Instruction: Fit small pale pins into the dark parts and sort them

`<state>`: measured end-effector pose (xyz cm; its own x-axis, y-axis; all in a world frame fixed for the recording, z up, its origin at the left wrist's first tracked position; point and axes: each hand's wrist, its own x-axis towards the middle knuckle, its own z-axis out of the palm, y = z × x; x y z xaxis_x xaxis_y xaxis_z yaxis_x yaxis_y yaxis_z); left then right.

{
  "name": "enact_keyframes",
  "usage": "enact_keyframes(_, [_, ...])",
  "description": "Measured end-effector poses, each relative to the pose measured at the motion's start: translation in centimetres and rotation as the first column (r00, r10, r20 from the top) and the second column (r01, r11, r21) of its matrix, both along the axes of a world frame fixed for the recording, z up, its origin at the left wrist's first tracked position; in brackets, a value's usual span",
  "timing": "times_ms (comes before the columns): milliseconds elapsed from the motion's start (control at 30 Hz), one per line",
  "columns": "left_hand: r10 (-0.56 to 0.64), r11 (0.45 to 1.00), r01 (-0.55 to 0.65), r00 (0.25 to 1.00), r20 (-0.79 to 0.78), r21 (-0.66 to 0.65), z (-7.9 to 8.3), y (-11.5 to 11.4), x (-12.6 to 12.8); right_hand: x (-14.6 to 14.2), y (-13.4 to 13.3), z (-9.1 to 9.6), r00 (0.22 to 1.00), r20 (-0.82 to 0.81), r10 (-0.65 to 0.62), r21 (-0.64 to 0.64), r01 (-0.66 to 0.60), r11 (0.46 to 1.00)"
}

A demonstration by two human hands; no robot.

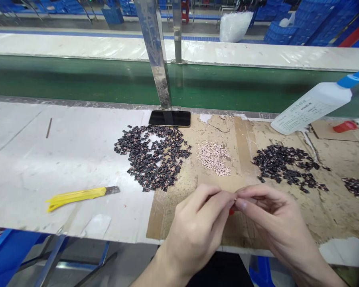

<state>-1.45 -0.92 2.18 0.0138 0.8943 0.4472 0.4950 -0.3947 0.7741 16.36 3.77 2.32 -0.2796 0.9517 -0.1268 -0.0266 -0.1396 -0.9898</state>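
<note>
My left hand and my right hand meet fingertip to fingertip over the cardboard at the table's front. Both are closed in a pinch around a tiny part between them, too small to name. A bit of something red shows just under the fingertips. Beyond my hands lies a pile of tiny pinkish pieces. Left of it spreads a large heap of small black parts with copper-coloured ends. More such black parts lie to the right, with a smaller cluster at the far right.
A black phone lies by a metal post. At the back right a white bottle with a blue nozzle leans over. A yellow-handled blade lies on the left. Behind the table runs a green conveyor belt.
</note>
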Motion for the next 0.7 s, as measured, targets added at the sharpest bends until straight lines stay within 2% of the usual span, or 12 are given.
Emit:
enact_keyframes(133, [-0.009, 0.998, 0.016, 0.993, 0.114, -0.067, 0.0, -0.4, 0.3, -0.2, -0.4, 0.7, 0.991, 0.131, -0.037, 0.206, 0.009, 0.978])
enact_keyframes(200, [-0.015, 0.990, 0.043, 0.980, 0.201, -0.134, 0.1, -0.8, 0.4, 0.0, -0.7, 1.1, 0.974, 0.226, -0.027, 0.345, -0.054, 0.937])
enact_keyframes(267, [-0.028, 0.973, 0.088, 0.963, 0.267, -0.215, 0.1, -1.3, 0.5, 0.7, -1.0, 1.3, 0.943, 0.333, 0.018, 0.444, -0.173, 0.879])
enact_keyframes(367, [-0.015, 0.942, 0.119, 0.950, 0.313, -0.315, -0.1, -2.1, 1.1, 2.0, -1.8, 1.0, 0.887, 0.453, 0.089, 0.460, -0.318, 0.829])
enact_keyframes(500, [0.055, 0.942, 0.077, 0.926, 0.375, -0.328, -0.9, -2.9, 1.8, 3.0, -3.0, 0.1, 0.886, 0.453, 0.098, 0.424, -0.311, 0.851])
enact_keyframes(600, [0.143, 0.941, -0.011, 0.918, 0.369, -0.337, -1.2, -3.2, 1.6, 3.2, -3.1, -0.9, 0.869, 0.494, 0.000, 0.427, -0.243, 0.871])
enact_keyframes(700, [0.220, 0.928, -0.095, 0.920, 0.325, -0.361, -1.1, -3.2, 0.7, 3.4, -2.7, -1.7, 0.795, 0.593, -0.129, 0.501, -0.238, 0.832])
